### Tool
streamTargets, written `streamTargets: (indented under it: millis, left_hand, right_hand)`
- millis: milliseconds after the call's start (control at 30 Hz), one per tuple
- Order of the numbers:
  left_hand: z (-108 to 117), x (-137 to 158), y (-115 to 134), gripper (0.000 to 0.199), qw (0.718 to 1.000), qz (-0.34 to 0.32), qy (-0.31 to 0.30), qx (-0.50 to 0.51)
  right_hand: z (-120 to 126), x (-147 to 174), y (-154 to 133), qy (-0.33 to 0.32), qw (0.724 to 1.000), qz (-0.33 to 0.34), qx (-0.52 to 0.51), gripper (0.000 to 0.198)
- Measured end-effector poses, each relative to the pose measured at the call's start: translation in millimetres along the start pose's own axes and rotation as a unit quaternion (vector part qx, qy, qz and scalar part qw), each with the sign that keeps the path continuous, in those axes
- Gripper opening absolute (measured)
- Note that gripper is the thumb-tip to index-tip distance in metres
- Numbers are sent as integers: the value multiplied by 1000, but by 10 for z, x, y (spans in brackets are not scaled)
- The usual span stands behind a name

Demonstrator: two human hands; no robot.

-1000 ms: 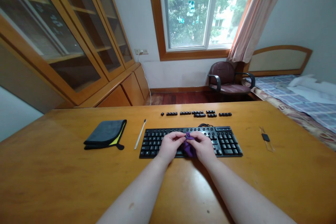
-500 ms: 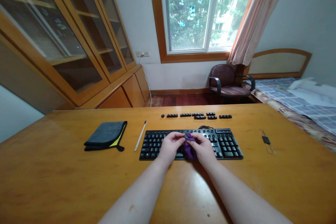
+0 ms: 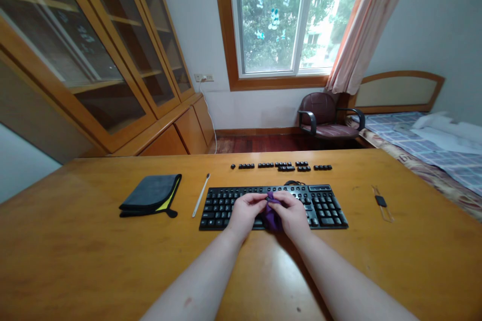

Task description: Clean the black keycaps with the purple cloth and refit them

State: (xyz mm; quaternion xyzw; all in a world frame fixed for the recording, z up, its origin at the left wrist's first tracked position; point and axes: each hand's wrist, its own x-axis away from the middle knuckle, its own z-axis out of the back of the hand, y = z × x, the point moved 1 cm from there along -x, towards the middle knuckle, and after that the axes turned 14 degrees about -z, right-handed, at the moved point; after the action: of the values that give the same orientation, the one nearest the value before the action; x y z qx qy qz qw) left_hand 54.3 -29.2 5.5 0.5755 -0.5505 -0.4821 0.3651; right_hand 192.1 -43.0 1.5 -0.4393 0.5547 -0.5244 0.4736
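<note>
Above the black keyboard (image 3: 327, 210), my two hands meet with their fingertips close together. My right hand (image 3: 291, 213) is closed on a bunched purple cloth (image 3: 271, 218), which hangs down over the front of the keys. Thumb and forefinger of my left hand (image 3: 244, 213) pinch a small dark piece at the cloth's top, which looks like a keycap; fingers and cloth mostly cover it. Along the keyboard's top row, the keycaps are off. Behind it, loose black keycaps (image 3: 265, 165) lie in short rows on the wooden desk (image 3: 150, 261).
Left of the keyboard lies a thin white brush (image 3: 201, 195) with a dark tip. Farther left is a folded grey cloth (image 3: 150, 193) with yellow lining. A wire keycap puller (image 3: 381, 201) with a black middle rests at the right. A chair (image 3: 324, 115) stands beyond the desk.
Both hands stay over the keyboard, with only slight finger movement. The purple cloth has shifted a little around the small piece. The view has moved very slightly.
</note>
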Motion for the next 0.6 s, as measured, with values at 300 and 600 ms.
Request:
streamTargets:
  millis: [300,600]
  left_hand:
    - [-26,-2,-1,29,1000,-21,-5,-5]
    - [-9,-25,56,25,997,-52,-18,-49]
  right_hand:
    - [9,24,-98,-13,999,-17,43,9]
    - [1,6,-39,-12,997,-76,6,18]
